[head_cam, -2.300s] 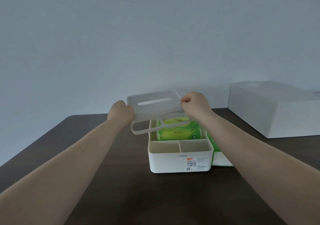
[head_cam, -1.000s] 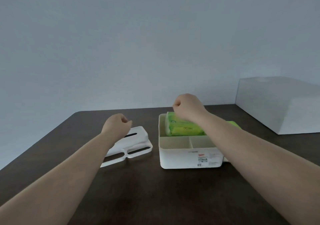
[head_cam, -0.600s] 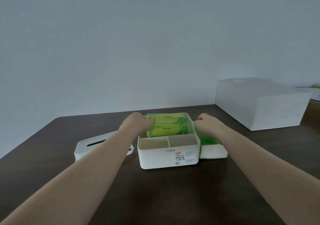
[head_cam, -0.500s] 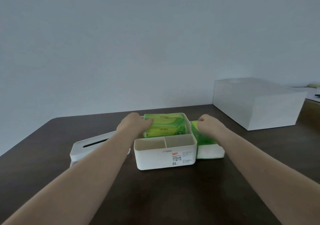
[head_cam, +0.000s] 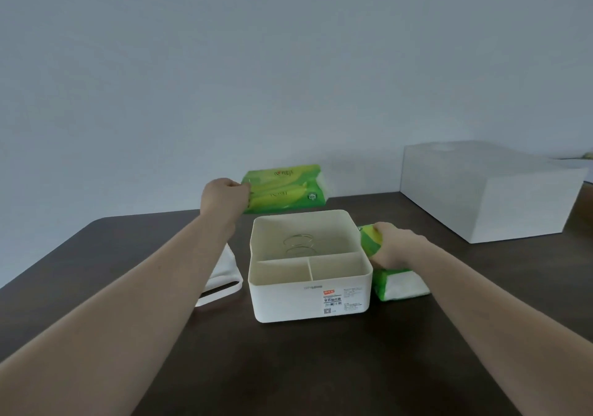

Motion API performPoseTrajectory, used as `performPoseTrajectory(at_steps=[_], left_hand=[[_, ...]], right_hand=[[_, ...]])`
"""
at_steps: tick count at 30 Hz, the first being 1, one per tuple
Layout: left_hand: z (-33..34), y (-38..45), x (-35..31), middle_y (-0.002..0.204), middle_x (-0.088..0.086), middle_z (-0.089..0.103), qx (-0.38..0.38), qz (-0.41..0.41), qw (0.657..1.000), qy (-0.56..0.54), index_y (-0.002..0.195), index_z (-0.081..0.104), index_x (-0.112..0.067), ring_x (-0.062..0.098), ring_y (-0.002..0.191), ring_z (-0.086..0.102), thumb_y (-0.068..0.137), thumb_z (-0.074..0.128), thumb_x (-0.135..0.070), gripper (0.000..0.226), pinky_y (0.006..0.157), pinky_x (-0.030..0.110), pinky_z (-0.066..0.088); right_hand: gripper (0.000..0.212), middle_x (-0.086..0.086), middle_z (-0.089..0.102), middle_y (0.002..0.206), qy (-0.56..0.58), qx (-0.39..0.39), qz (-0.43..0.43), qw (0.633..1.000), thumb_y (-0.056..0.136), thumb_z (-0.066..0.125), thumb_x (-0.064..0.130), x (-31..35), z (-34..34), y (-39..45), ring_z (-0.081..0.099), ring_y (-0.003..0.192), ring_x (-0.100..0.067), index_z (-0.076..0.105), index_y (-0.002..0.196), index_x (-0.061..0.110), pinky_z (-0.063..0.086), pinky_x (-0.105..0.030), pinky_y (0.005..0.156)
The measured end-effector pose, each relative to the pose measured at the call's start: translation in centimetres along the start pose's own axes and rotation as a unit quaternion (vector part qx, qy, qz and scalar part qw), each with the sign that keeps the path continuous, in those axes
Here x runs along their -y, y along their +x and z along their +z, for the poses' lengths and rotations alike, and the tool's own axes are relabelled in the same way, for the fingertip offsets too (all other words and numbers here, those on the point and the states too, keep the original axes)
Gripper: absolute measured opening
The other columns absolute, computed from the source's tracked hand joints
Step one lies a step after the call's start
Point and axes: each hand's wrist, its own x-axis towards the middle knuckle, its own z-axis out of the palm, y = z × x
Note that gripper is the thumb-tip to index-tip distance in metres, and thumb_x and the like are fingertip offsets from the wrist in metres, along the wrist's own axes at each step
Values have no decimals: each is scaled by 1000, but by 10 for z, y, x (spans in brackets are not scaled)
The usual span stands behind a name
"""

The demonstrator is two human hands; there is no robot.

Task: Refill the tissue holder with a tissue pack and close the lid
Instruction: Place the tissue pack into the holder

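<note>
The white tissue holder (head_cam: pixel 308 297) stands open in the middle of the dark table, a metal spring (head_cam: pixel 298 245) showing in its rear compartment and two small front compartments bare. My left hand (head_cam: pixel 223 202) grips a green tissue pack (head_cam: pixel 287 189) by its left end and holds it in the air behind the holder. My right hand (head_cam: pixel 394 245) rests closed on a second green tissue pack (head_cam: pixel 399 284) lying against the holder's right side. The white lid (head_cam: pixel 221 279) lies flat on the table left of the holder, partly hidden by my left forearm.
A large white box (head_cam: pixel 487 191) sits at the back right of the dark table (head_cam: pixel 288 367). A plain pale wall rises behind the table's far edge.
The lid was lifted off and laid down on the left. My left hand has pulled the green pack up out of the holder, exposing the spring. My right hand has closed on the second pack.
</note>
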Motion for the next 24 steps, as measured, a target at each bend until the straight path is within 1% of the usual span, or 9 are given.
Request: performPoseTrajectory(at_steps=[5,7,9,12,16,18,20,22,24], left_hand=[[1,25,18,60,1,41,-83,7,995,48,70,48,-11,26,66,42,90,52,-17,21,49,23,28],[4,34,29,61,1,41,-89,-6,992,91,73,47,-9,28,70,45,89,48,-9,16,48,24,29],[5,43,39,63,2,42,-76,-27,989,126,85,51,-6,30,77,48,88,46,-3,7,55,29,35],[8,56,53,70,8,51,-51,-39,985,159,89,53,-5,31,78,50,87,48,-2,7,65,33,39],[10,64,64,83,15,59,-23,-51,985,163,71,55,-6,31,76,53,85,54,-3,14,68,32,43],[11,65,69,82,17,66,-9,-57,990,131,66,55,-7,34,77,61,86,53,-10,20,73,35,50],[11,67,76,87,22,74,6,-72,991,116,66,56,-3,36,79,70,87,48,-20,29,83,41,56],[9,65,80,87,24,75,14,-77,989,125,69,59,1,37,74,70,87,45,-21,32,83,43,56],[6,56,78,82,20,69,13,-62,990,123,63,56,-7,33,71,65,86,47,-17,26,80,44,56]], right_hand=[[92,-10,49,134,71,-40,19,996,55,58,57,-2,5,21,47,119,-36,24,140,43,42,-51,100],[93,-8,53,130,125,-63,24,990,49,60,54,-7,2,26,50,116,-34,29,137,44,44,-49,98],[97,-6,54,130,177,-104,18,979,42,62,55,-11,-5,28,52,116,-33,33,134,45,45,-49,97],[101,-4,58,129,233,-175,-40,956,35,60,57,-10,-25,26,56,114,-31,38,133,43,48,-48,95],[87,-1,58,129,281,-203,-174,922,49,69,44,4,-49,14,58,113,-25,42,132,43,48,-43,99],[88,-1,53,133,254,-186,-236,919,52,70,44,14,-55,10,54,118,-24,37,133,49,46,-43,101],[92,2,47,139,156,-163,-284,932,52,67,50,26,-56,9,47,124,-25,27,135,56,41,-47,105],[90,7,43,141,37,-134,-324,936,58,67,50,39,-55,9,41,126,-25,22,136,59,34,-49,107],[88,10,43,138,-55,-112,-361,924,62,67,49,53,-55,7,41,124,-24,21,136,59,32,-46,105]])
